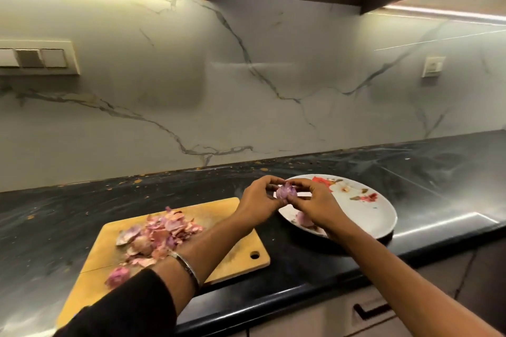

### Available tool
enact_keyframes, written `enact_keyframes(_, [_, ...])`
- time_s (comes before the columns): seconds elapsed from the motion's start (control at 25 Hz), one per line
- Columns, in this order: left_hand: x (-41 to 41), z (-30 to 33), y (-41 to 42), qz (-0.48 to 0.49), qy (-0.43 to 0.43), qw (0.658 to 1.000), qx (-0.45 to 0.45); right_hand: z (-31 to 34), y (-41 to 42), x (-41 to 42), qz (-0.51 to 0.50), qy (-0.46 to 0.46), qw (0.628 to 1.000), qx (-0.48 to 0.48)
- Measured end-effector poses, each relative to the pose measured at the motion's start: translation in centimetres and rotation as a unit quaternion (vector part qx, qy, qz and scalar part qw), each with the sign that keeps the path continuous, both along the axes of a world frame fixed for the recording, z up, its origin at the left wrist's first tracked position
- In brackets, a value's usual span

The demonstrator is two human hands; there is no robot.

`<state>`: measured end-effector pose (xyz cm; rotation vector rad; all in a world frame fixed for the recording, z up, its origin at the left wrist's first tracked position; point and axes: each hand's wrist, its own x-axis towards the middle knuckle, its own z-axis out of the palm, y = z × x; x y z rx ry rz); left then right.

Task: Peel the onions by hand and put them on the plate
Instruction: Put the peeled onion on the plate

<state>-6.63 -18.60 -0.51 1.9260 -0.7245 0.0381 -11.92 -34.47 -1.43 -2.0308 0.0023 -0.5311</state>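
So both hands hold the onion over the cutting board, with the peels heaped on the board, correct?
Not quite. In the head view both the left hand and right hand hold the onion over the plate, not the cutting board. The peels are indeed heaped on the board.

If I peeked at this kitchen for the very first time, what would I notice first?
Probably the two hands, left hand and right hand, pinching a small purple onion over the left edge of the round white plate. Next, the heap of pink papery onion skins on the yellow wooden cutting board, left of the plate on the dark countertop.
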Motion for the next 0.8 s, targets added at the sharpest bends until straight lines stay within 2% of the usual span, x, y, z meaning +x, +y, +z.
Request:
enact_keyframes(0.28, [1.8, 0.6, -8.7, -0.039, -0.063, 0.994, 0.079, 0.0, -7.4, -0.5, -0.104, 0.001, 0.994, -0.023])
enact_keyframes(0.48, [2.7, -0.9, -11.7, -0.055, -0.07, 0.985, 0.146, -2.4, -10.1, 0.3, -0.121, 0.023, 0.991, -0.046])
enact_keyframes(0.8, [4.0, -1.0, -12.0, -0.071, -0.048, 0.961, 0.263, -3.6, -10.5, 1.4, -0.123, 0.064, 0.986, -0.089])
